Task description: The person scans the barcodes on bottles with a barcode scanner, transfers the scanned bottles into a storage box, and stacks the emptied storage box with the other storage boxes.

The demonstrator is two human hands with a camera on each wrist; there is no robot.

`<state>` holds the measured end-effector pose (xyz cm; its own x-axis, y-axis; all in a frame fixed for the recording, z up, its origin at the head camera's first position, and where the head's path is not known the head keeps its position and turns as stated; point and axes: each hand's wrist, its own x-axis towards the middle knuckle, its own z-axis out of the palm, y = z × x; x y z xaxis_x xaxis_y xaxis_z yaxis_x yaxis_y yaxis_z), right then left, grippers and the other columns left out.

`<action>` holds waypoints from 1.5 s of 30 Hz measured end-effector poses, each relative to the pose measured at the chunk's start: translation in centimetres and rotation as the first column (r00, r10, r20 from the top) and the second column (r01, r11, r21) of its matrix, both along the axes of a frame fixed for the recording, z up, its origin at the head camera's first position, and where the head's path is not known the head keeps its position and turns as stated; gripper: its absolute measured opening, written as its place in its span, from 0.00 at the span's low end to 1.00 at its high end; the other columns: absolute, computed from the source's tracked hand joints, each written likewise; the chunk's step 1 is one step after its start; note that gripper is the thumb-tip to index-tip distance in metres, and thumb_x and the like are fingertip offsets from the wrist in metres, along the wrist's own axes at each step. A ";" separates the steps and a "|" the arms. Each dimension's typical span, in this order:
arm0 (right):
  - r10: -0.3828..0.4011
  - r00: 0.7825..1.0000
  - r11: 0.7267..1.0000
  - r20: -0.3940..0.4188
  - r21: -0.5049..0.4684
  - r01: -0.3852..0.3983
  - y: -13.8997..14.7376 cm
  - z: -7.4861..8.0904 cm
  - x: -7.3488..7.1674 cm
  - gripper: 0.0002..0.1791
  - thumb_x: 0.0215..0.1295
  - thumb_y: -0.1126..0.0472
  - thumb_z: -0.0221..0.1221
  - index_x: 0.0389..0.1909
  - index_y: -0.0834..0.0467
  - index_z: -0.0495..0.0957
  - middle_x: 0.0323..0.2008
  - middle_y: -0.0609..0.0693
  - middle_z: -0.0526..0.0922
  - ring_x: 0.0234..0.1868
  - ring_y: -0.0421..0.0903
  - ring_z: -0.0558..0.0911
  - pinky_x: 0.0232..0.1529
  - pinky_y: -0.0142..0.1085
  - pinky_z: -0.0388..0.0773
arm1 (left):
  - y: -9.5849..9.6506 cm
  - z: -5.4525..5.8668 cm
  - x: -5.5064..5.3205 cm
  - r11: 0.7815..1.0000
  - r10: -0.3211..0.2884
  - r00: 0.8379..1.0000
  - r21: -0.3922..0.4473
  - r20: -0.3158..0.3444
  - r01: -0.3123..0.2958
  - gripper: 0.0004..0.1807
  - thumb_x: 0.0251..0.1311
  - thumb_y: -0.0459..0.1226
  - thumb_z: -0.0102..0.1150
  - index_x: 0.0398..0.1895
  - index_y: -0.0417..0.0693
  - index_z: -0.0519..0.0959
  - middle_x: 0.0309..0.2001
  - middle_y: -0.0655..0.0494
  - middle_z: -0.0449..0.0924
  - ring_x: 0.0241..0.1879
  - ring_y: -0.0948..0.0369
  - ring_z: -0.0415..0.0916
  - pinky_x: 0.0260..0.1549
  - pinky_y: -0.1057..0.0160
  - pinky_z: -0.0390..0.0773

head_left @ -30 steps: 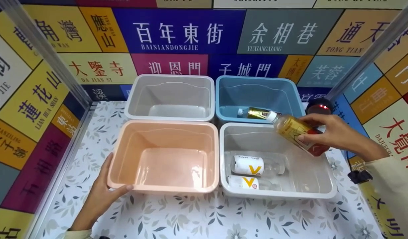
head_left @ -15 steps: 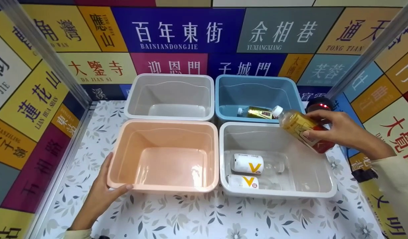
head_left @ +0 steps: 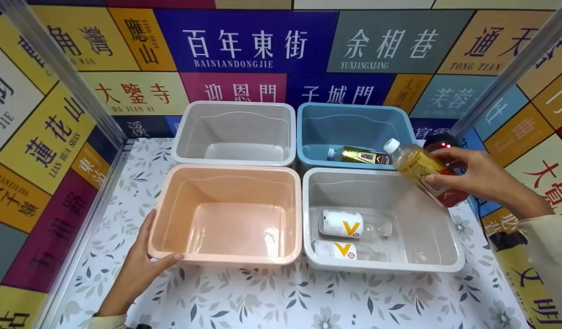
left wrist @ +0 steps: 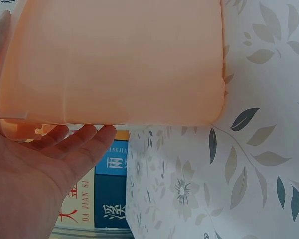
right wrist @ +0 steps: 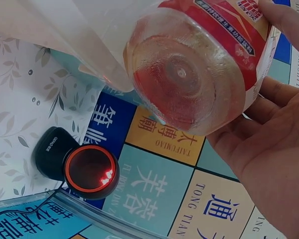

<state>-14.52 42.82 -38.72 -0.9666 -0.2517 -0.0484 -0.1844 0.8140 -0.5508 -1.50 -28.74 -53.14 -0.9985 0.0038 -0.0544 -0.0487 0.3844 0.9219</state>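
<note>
"So, how does the right hand (head_left: 475, 172) look?"

"Curled round a yellow-and-red bottle (head_left: 425, 176), thumb on one side, fingers on the other, parted by just the bottle's width."

"Which way does that bottle lie?"

"Tilted, its white cap (head_left: 391, 145) up towards the blue bin (head_left: 354, 123) and its clear base down to the right. From the head view it overlaps the back right rim of the whitish bin (head_left: 429, 240); I can't tell whether they touch."

"And the left hand (head_left: 142, 262)?"

"Spread, fingers fairly straight along the outer left side of the peach bin (head_left: 235, 185), thumb at its front rim. So it rests on that corner."

"What's near the held bottle?"

"Two white-labelled bottles (head_left: 342, 224) lie on their sides in the left part of the whitish bin. Behind, another yellow bottle (head_left: 357, 156) lies in the blue bin. Close by the right hand is a black device (right wrist: 92, 169) with an orange ring and red lights."

"Farther out?"

"A grey bin (head_left: 239, 130) stands behind the peach one, beside the blue. All four sit on a leaf-patterned cloth (head_left: 262, 297), with coloured, lettered panels (head_left: 244, 43) behind and at both sides."
</note>
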 end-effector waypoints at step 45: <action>-0.120 0.993 0.992 0.000 -0.041 0.120 4.1 -1.2 -0.4 0.36 0.85 0.54 0.60 0.79 0.75 0.64 0.64 0.81 0.75 0.52 0.61 0.85 0.38 0.18 0.74 | -0.2 -0.3 0.0 1.000 -0.012 1.000 0.015 -0.020 0.013 0.68 0.62 0.35 0.82 0.93 0.65 0.41 0.88 0.42 0.50 0.75 0.42 0.66 0.60 0.80 0.68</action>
<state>-14.95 46.97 -39.88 -0.9900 -0.1359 -0.0377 -0.0886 0.8072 -0.5836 -1.49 -28.89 -53.39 -0.9993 0.0171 -0.0343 -0.0255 0.3712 0.9282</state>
